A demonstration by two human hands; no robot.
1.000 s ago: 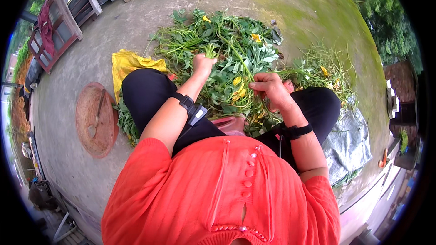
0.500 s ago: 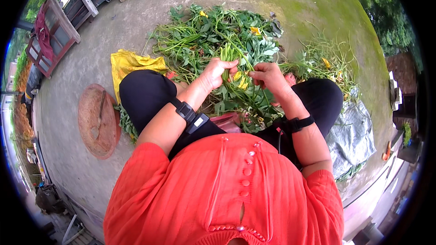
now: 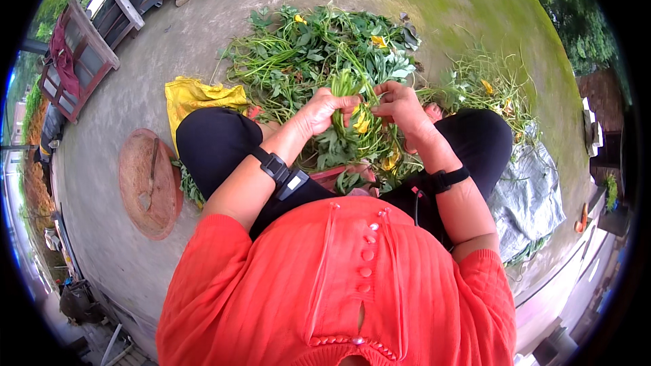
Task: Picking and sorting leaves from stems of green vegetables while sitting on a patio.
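Note:
My left hand (image 3: 325, 110) is closed round a bunch of green stems (image 3: 346, 84), whose leaves and a yellow flower (image 3: 361, 122) hang below the fingers. Close on its right, my right hand (image 3: 400, 105) is pinched, thumb against fingers, at the edge of the bunch. A thin green stalk seems to run to its fingertips, though the exact grip is too small to make out. Beyond both hands spreads a big heap of leafy green vines (image 3: 305, 47) with some yellow blossoms, lying on the concrete.
Left of my knee are a yellow sack (image 3: 196, 98) and a round reddish-brown lid-like disc (image 3: 146, 183) with a stick-like tool on it. Thin stems (image 3: 491, 88) are piled at right, beside a silvery sheet (image 3: 525, 196). A wooden window frame (image 3: 78, 61) leans at far left.
My right hand has risen slightly and turned, its fingers drawn nearer the bunch. The bunch has shifted a little, and the long stalk between the hands has changed position.

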